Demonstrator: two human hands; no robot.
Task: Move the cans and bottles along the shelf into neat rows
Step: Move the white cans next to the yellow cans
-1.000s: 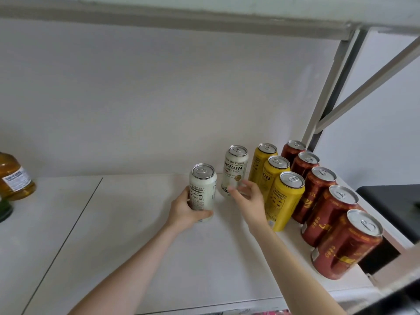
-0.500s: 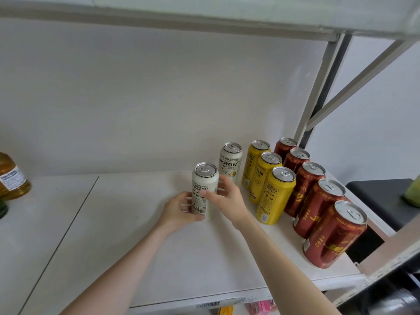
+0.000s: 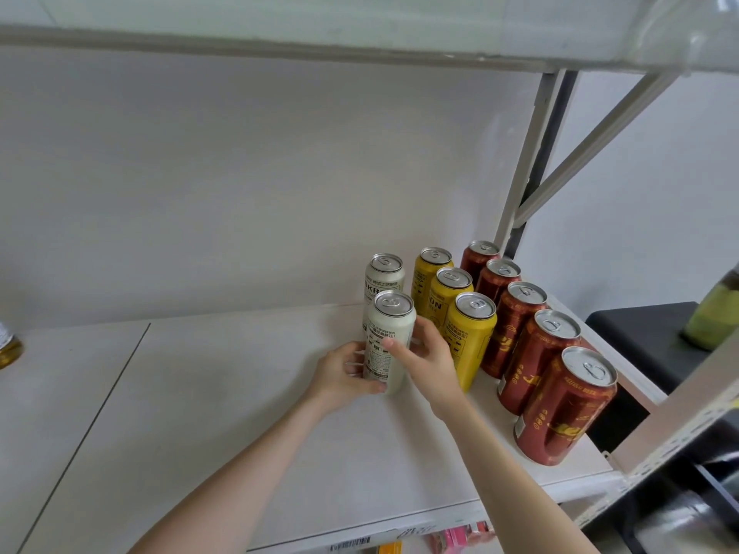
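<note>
Both hands hold the front white can (image 3: pixel 388 341), which stands upright on the shelf (image 3: pixel 224 393): the left hand (image 3: pixel 346 379) wraps its lower side from 9 o'clock, and the right hand (image 3: pixel 426 355) closes on it from 3 o'clock with the thumb across the label. The can sits at 6 o'clock of the back white can (image 3: pixel 383 278), just beside it, starting a third row to the left of three yellow cans (image 3: pixel 470 339) and five red cans (image 3: pixel 562 409). Judging from this, the step is squaring the white row. To do it well, keep the can flat on the shelf and slide it rather than lift it, nudging it toward 3 o'clock until it sits close by the front yellow can and level with it, straight in line with the white one behind. The grip should be low and even, since a tall can pushed near the top may tip into its neighbours
</note>
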